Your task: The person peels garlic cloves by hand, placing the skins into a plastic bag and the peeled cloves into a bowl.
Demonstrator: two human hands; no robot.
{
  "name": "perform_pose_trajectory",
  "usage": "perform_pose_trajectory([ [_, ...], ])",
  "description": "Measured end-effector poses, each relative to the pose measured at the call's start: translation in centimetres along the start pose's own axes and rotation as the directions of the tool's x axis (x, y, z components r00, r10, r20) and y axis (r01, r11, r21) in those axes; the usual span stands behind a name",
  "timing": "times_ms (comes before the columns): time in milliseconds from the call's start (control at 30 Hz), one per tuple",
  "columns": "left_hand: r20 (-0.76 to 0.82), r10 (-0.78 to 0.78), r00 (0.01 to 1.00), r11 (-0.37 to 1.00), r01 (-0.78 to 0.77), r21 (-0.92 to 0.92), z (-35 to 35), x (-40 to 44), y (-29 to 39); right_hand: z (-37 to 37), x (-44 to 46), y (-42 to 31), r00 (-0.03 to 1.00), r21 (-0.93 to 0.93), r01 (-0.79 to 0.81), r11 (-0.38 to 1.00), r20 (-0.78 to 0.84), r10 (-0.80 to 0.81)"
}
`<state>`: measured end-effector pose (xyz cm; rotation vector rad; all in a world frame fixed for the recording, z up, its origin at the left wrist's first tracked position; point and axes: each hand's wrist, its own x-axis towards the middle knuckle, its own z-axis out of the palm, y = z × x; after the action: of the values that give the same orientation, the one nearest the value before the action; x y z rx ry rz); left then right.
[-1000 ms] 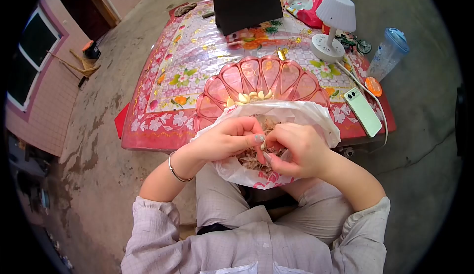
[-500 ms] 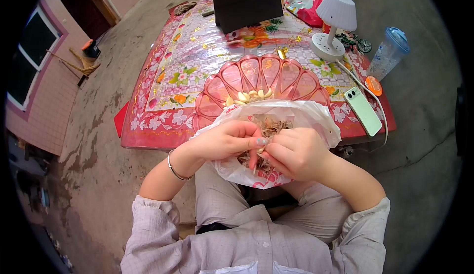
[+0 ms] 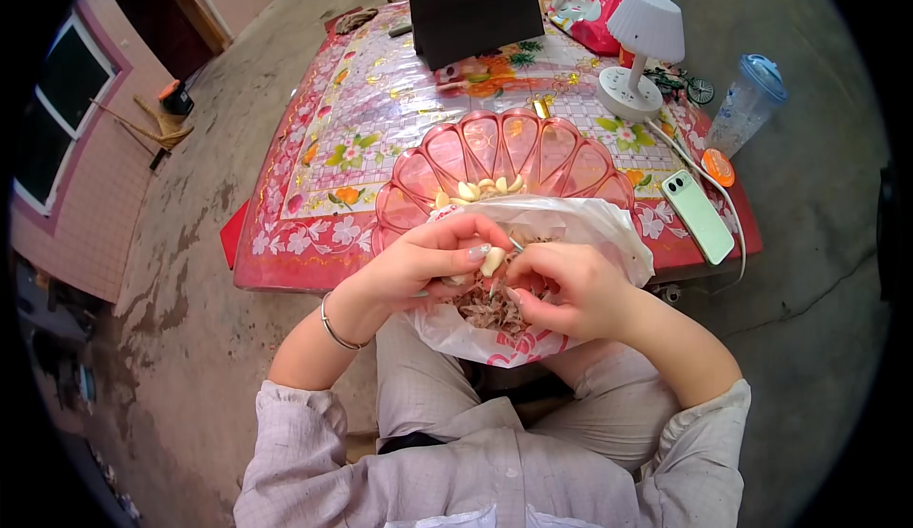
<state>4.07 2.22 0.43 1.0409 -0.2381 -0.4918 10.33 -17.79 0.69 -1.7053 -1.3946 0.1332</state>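
Observation:
A pale garlic clove (image 3: 493, 261) sits between the thumb and fingers of my left hand (image 3: 418, 266), which wears a bracelet at the wrist. Close beside it, the fingers of my right hand (image 3: 580, 288) are curled together; what they pinch, if anything, is too small to make out. Both hands are over an open white plastic bag (image 3: 611, 233) on my lap side of the table. Brown papery garlic skins (image 3: 490, 311) fill part of the bag. Just beyond, several peeled garlic cloves (image 3: 468, 191) lie in a pink scalloped plate (image 3: 561, 152), partly hidden by the bag.
On the flower-patterned table (image 3: 314, 162) stand a black tablet case (image 3: 480, 19) and a white lamp (image 3: 647, 29) with its cord. At the right are a light green phone (image 3: 699, 216), an orange round object (image 3: 719, 166) and a lidded cup (image 3: 748, 105). A red bag (image 3: 609, 14) lies behind.
My hands have drawn slightly apart. The garlic clove now shows clearly in my left fingers, and more of the skins in the bag are visible below.

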Motion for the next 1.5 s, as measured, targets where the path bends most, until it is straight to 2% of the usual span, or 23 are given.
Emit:
perform_pose_trajectory([
  [33, 0.000, 0.000, 1.000, 1.000, 0.000, 0.000, 0.0, -0.1, 0.0, -0.1, 0.1, -0.2, 0.994, 0.113, -0.103, 0.988, 0.045, 0.099],
  [67, -0.007, 0.000, 1.000, 1.000, 0.000, 0.026, 0.0, -0.1, 0.1, -0.3, 0.2, -0.2, 0.994, 0.113, -0.104, 0.988, 0.045, 0.099],
  [133, -0.013, 0.001, 1.000, 0.999, 0.000, 0.051, 0.2, -0.2, 0.1, -0.6, 0.3, -0.2, 0.972, 0.210, -0.210, 0.955, 0.147, 0.182],
  [200, -0.012, 0.115, 0.993, 0.964, -0.109, 0.243, 0.9, 0.0, -0.1, -0.5, 0.3, 0.1, 0.967, 0.220, -0.224, 0.949, 0.173, 0.188],
  [267, 0.004, 0.079, 0.997, 0.958, -0.077, 0.276, 1.1, -0.2, 0.2, -0.5, 0.4, 0.2, 0.961, 0.230, -0.239, 0.943, 0.198, 0.195],
  [333, 0.020, 0.042, 0.999, 0.950, -0.047, 0.310, 1.2, -0.3, 0.2, -0.6, 0.5, -0.3, 0.967, 0.167, -0.227, 0.959, 0.154, 0.202],
  [400, 0.035, 0.047, 0.998, 0.893, -0.058, 0.446, 1.3, -0.2, 0.1, -0.8, 0.4, -0.5, 0.966, 0.121, -0.232, 0.965, 0.142, 0.214],
  [467, 0.038, 0.055, 0.998, 0.895, -0.066, 0.440, 1.5, -0.1, -0.3, -0.8, 0.3, -0.4, 0.966, 0.075, -0.236, 0.969, 0.130, 0.225],
  [533, 0.041, 0.062, 0.997, 0.897, -0.074, 0.435, 1.5, -0.1, -0.5, -0.7, 0.1, -0.1, 0.987, -0.002, -0.136, 0.991, 0.082, 0.136],
  [567, 0.063, 0.047, 0.997, 0.913, -0.069, 0.403, 1.4, -0.1, -0.5, -0.6, 0.1, -0.1, 0.987, -0.002, -0.137, 0.991, 0.083, 0.136],
  [633, 0.084, 0.033, 0.996, 0.927, -0.062, 0.370, 1.4, -0.2, -0.4, -0.5, 0.2, 0.0, 0.980, 0.113, -0.159, 0.981, 0.140, 0.143],
  [667, 0.069, 0.025, 0.997, 0.925, -0.049, 0.377, 1.4, -0.2, -0.4, -0.4, 0.2, 0.1, 0.980, 0.114, -0.159, 0.981, 0.140, 0.143],
  [767, 0.064, 0.010, 0.998, 0.943, -0.031, 0.332, 1.5, -0.3, -0.2, -0.5, 0.2, 0.2, 0.991, 0.179, -0.115, 0.977, 0.081, 0.102],
  [833, 0.075, 0.004, 0.997, 0.960, -0.025, 0.279, 1.5, -0.3, -0.1, -1.1, 0.3, 0.0, 0.946, 0.280, -0.274, 0.920, 0.249, 0.206],
  [933, 0.082, 0.030, 0.996, 0.960, -0.052, 0.276, 1.5, -0.2, -0.1, -0.9, -0.1, 0.7, 0.969, 0.329, -0.185, 0.926, 0.219, 0.116],
  [1067, 0.083, 0.046, 0.995, 0.963, -0.066, 0.260, 1.4, -0.3, -0.3, -0.8, -0.1, 0.4, 0.973, 0.276, -0.144, 0.950, 0.216, 0.085],
  [1133, 0.075, 0.044, 0.996, 0.964, -0.062, 0.258, 1.4, -0.3, -0.3, -0.6, 0.0, 0.5, 0.975, 0.185, -0.077, 0.980, 0.220, 0.035],
  [1500, 0.074, 0.037, 0.997, 0.965, -0.055, 0.258, 1.4, -0.3, -0.3, -0.8, 0.0, 0.6, 0.971, 0.212, -0.078, 0.974, 0.240, 0.026],
])
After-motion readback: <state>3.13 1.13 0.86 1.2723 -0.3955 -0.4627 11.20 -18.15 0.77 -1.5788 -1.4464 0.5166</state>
